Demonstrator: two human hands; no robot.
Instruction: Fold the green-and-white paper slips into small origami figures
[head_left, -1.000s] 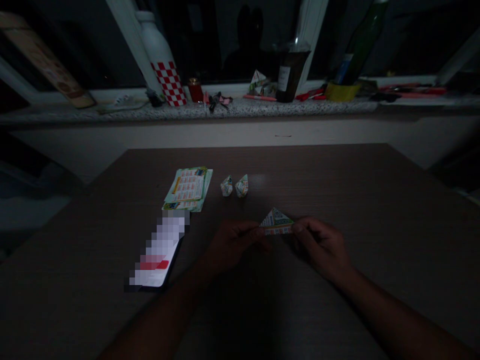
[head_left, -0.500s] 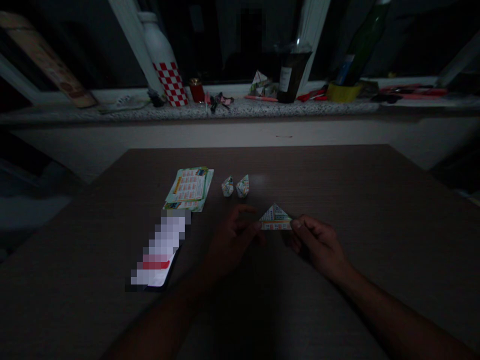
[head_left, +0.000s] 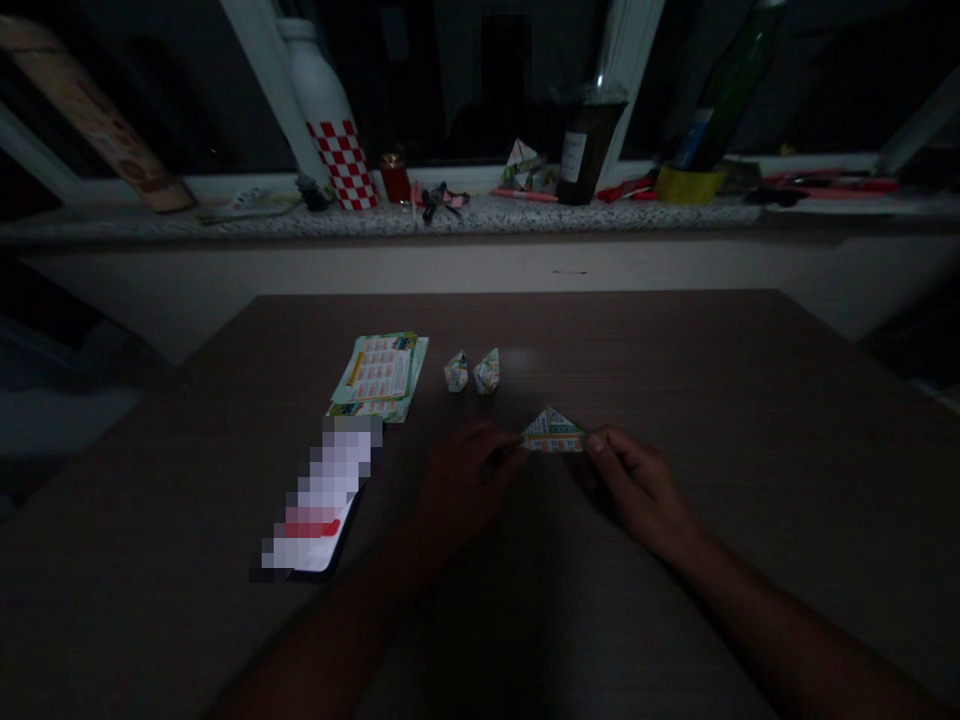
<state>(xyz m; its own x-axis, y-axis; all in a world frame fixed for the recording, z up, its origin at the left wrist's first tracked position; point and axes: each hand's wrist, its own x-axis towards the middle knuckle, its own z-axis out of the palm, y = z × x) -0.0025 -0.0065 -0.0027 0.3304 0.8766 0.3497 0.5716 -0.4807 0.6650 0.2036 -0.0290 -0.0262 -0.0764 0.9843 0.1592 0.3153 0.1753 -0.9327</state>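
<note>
A small printed paper [head_left: 553,432], folded into a triangle with a straight band along its lower edge, is held out over the table between my two hands. My left hand [head_left: 476,470] pinches its left corner, fingers closed. On the opposite side my right hand [head_left: 637,475] grips the right corner, with the thumb on top. Just beyond the hands stand two small folded paper pieces, one [head_left: 456,372] to the left and the other [head_left: 487,372] beside it. A stack of printed paper slips [head_left: 379,370] lies farther left.
A phone [head_left: 322,510] with a lit, blurred screen lies left of my hands on the wooden table [head_left: 712,380]. Behind, the stone windowsill [head_left: 487,225] carries a checkered bottle [head_left: 334,130], a dark cup [head_left: 585,150], a green bottle [head_left: 739,90] and small clutter.
The folded paper has tipped slightly, its lower edge now a little higher. My left fingers have drawn closer together at its corner. My right hand stays nearly in place.
</note>
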